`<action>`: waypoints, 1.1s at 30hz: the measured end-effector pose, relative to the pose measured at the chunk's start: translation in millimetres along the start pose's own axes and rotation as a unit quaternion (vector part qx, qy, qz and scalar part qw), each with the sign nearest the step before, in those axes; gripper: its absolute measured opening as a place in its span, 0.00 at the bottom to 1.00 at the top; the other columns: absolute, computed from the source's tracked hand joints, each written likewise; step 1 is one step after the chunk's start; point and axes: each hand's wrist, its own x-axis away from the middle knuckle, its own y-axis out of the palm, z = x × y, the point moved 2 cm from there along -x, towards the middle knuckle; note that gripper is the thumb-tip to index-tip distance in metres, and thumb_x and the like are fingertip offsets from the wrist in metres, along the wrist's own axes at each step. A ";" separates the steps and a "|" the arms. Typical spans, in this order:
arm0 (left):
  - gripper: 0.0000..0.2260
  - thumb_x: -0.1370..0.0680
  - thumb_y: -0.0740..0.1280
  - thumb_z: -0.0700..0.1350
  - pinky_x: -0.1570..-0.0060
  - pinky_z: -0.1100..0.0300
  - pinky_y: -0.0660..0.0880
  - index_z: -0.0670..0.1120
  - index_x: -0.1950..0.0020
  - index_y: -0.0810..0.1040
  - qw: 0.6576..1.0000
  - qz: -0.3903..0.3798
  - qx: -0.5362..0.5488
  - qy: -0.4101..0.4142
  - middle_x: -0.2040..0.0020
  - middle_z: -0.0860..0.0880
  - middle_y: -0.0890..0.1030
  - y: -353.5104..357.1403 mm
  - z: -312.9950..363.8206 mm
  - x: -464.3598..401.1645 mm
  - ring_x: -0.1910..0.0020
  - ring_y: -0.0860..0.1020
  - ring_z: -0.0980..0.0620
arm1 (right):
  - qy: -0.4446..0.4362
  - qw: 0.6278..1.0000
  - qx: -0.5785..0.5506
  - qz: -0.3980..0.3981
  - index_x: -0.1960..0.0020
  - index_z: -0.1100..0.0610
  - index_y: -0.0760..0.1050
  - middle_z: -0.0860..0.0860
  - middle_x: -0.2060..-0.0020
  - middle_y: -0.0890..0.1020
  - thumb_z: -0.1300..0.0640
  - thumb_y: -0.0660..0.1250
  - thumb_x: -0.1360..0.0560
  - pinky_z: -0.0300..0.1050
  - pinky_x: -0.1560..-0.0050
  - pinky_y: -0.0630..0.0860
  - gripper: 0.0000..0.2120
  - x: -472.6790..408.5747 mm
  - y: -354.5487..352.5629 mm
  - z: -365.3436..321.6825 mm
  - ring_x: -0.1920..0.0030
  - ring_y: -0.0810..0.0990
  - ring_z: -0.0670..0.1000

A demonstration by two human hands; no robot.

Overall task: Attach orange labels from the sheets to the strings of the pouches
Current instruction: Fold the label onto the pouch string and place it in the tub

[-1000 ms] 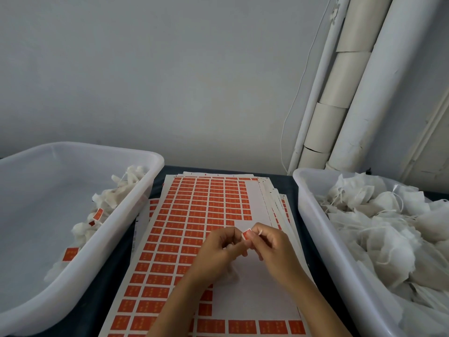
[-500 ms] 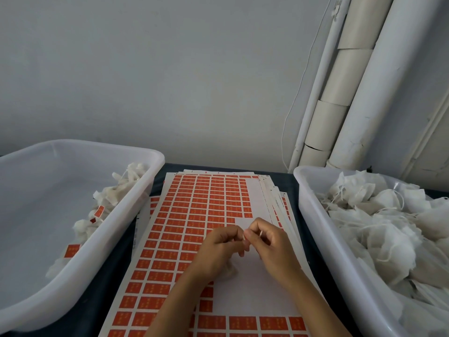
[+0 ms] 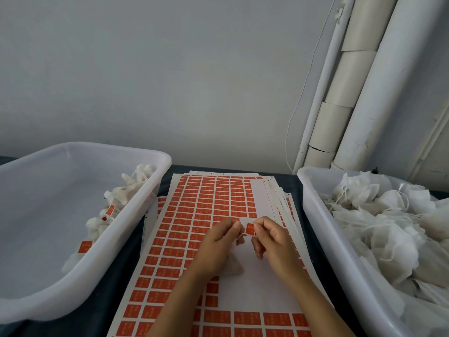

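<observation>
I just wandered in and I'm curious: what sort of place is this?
Probably a small packing or hand-assembly workbench. A stack of orange label sheets lies between two white tubs: the right tub is heaped with string pouches, and the left tub holds a few labelled ones.

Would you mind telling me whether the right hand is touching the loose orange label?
Touching. The head view shows the right hand pinching the orange label by its right edge, with a fingertip overlapping the label, above the label sheet.

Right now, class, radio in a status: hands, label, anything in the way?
Right hand pinches orange label. Left hand pinches the string, pouch beneath it. Nothing blocking.
</observation>
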 end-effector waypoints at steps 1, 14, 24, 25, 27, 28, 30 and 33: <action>0.12 0.18 0.56 0.46 0.58 0.70 0.73 0.48 0.57 0.76 1.000 0.001 -0.015 -0.005 0.62 0.53 0.78 -2.0 -0.9 1.2 0.62 0.76 0.61 | 0.015 1.000 -0.010 -0.010 0.54 0.53 0.72 0.44 0.73 0.76 0.55 0.57 0.21 0.31 0.70 0.71 0.07 -0.2 -0.1 1.4 0.74 0.73 0.42; 0.11 0.27 0.70 0.54 0.52 0.67 0.77 0.60 0.48 0.71 0.940 -0.135 -0.290 -0.121 0.51 0.61 0.77 -54.9 4.8 32.9 0.52 0.77 0.61 | 0.070 0.959 0.156 -0.225 0.42 0.36 0.67 0.34 0.43 0.73 0.47 0.75 0.35 0.30 0.55 0.70 0.26 4.6 13.3 7.4 0.45 0.74 0.40; 0.11 0.26 0.70 0.53 0.62 0.74 0.69 0.55 0.45 0.75 0.946 0.017 -0.311 -0.086 0.54 0.60 0.77 -30.1 1.2 43.5 0.57 0.75 0.63 | 0.060 0.970 0.154 -0.178 0.55 0.49 0.79 0.46 0.61 0.82 0.52 0.74 0.31 0.32 0.61 0.76 0.06 -4.5 14.8 4.6 0.61 0.80 0.46; 0.12 0.26 0.69 0.53 0.62 0.73 0.70 0.54 0.44 0.75 0.950 0.034 -0.299 -0.089 0.54 0.59 0.78 -28.9 2.2 42.9 0.58 0.75 0.63 | 0.060 0.973 0.150 -0.166 0.56 0.49 0.79 0.46 0.62 0.81 0.54 0.73 0.30 0.31 0.64 0.76 0.05 -6.4 15.9 2.3 0.63 0.79 0.46; 0.12 0.26 0.70 0.52 0.64 0.73 0.69 0.53 0.44 0.76 0.954 0.074 -0.276 -0.093 0.54 0.59 0.79 -31.5 7.2 39.3 0.59 0.75 0.64 | 0.060 0.980 0.127 -0.144 0.57 0.48 0.77 0.45 0.63 0.80 0.56 0.73 0.30 0.31 0.67 0.75 0.06 -11.3 19.2 -5.0 0.65 0.79 0.45; 0.12 0.26 0.70 0.53 0.66 0.72 0.69 0.54 0.44 0.77 0.953 0.094 -0.272 -0.096 0.56 0.59 0.78 -34.7 11.8 37.3 0.61 0.75 0.65 | 0.057 0.983 0.109 -0.136 0.57 0.47 0.76 0.45 0.62 0.80 0.56 0.73 0.30 0.31 0.68 0.75 0.07 -13.9 22.0 -10.0 0.65 0.80 0.45; 0.12 0.27 0.71 0.54 0.67 0.71 0.69 0.54 0.46 0.77 0.946 0.132 -0.282 -0.096 0.57 0.60 0.78 -44.1 25.5 35.1 0.62 0.75 0.64 | 0.049 0.991 0.058 -0.113 0.56 0.48 0.76 0.45 0.60 0.81 0.57 0.73 0.30 0.31 0.67 0.75 0.08 -20.2 29.5 -22.4 0.64 0.81 0.43; 0.13 0.27 0.70 0.54 0.60 0.66 0.76 0.53 0.45 0.77 0.926 0.213 -0.307 -0.050 0.52 0.56 0.81 -65.6 54.0 33.7 0.57 0.78 0.60 | 0.048 0.996 -0.054 -0.050 0.52 0.48 0.75 0.45 0.56 0.81 0.56 0.73 0.30 0.33 0.66 0.77 0.11 -34.7 44.4 -46.8 0.61 0.83 0.41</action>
